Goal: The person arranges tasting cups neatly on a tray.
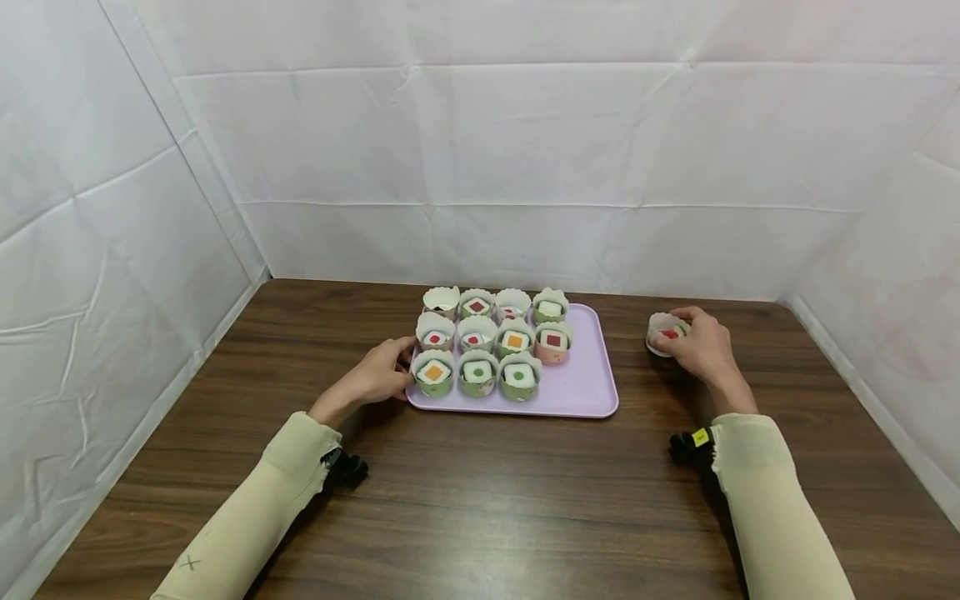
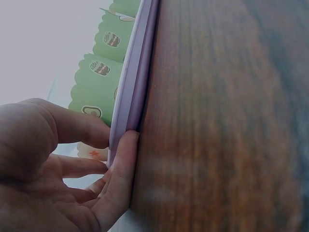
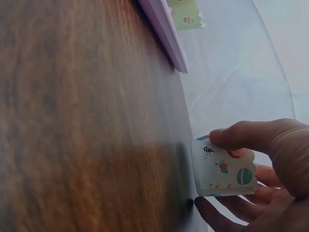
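Observation:
On the right of the table, my right hand (image 1: 705, 343) grips a white patterned paper baking cup (image 3: 224, 166) between thumb and fingers; something with red and green shows inside it. The cup is close over the tabletop. At the far left, my left hand (image 1: 381, 372) pinches the rim of a light purple tray (image 1: 577, 392), thumb above and fingertips along its side in the left wrist view. Several paper cups stand on that tray in three rows, among them a green one (image 1: 519, 385) with a white piece marked by a green dot.
Dark wood tabletop (image 1: 480, 500) stretches in front of the tray and between it and my right hand. The tray's right side is bare of cups. White sheeting (image 1: 525, 142) hangs behind the table and at both sides.

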Available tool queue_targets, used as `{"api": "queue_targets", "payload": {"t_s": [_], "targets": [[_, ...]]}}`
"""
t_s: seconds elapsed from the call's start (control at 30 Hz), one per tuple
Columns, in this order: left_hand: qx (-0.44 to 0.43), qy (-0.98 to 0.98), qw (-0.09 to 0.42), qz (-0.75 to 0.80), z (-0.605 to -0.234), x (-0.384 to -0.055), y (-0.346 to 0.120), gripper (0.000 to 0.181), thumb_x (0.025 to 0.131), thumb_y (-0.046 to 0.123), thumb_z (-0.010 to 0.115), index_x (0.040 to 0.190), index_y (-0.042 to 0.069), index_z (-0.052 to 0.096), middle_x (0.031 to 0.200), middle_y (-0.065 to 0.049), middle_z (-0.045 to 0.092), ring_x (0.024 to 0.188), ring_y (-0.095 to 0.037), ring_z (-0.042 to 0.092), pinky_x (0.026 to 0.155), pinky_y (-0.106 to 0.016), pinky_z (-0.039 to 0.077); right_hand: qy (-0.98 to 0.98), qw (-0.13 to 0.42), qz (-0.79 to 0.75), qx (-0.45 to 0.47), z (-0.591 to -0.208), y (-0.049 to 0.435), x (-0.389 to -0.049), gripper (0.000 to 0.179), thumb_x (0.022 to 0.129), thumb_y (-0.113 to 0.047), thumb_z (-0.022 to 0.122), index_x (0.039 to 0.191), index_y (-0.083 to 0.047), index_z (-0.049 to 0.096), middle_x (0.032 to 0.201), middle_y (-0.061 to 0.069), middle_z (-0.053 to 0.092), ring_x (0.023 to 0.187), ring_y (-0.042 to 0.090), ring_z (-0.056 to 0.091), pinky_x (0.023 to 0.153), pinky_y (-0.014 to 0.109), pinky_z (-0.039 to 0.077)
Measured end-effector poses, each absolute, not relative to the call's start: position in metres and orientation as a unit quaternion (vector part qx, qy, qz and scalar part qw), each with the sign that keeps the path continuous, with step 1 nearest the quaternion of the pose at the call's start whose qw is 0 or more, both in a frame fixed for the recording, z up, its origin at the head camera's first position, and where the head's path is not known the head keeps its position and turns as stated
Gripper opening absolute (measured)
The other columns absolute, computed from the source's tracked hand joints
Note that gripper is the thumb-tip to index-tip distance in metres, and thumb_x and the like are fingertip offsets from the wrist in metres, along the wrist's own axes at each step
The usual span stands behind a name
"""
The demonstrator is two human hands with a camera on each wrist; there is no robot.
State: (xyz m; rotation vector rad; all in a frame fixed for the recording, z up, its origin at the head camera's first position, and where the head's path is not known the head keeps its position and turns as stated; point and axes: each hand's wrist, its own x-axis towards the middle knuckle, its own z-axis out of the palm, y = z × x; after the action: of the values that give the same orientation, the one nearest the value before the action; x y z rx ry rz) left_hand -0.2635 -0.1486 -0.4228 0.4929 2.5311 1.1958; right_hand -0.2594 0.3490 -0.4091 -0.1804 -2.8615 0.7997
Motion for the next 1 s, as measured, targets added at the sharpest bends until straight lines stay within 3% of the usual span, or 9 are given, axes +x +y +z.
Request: {"api": "queue_targets", "payload": {"t_s": [0.63, 1.0], "targets": [[0.170, 0.881, 0.149, 0.416, -0.422, -0.263, -0.148, 0.075, 0.088, -0.005, 0.057, 0.158, -0.009, 0.029, 0.124, -0.029, 0.052, 0.093, -0.024, 0.061, 0.067, -0.029, 0.066, -0.959, 0.100, 0.266, -0.026, -0.381, 0.335, -0.254, 0.071, 0.091, -0.035, 0.075, 0.142, 0.009, 0.050, 0.135, 0.036, 0.057, 0.113, 0.047, 0.054, 0.094, 0.061, 0.050], [0.171, 0.879, 0.153, 0.419, -0.422, -0.262, -0.148, 0.077, 0.087, -0.005, 0.056, 0.158, -0.008, 0.029, 0.124, -0.029, 0.051, 0.095, -0.025, 0.060, 0.068, -0.029, 0.066, -0.960, 0.080, 0.267, 0.021, -0.360, 0.305, -0.247, 0.067, 0.090, -0.037, 0.077, 0.139, 0.002, 0.053, 0.130, 0.026, 0.061, 0.106, 0.037, 0.056, 0.082, 0.039, 0.048]]}}
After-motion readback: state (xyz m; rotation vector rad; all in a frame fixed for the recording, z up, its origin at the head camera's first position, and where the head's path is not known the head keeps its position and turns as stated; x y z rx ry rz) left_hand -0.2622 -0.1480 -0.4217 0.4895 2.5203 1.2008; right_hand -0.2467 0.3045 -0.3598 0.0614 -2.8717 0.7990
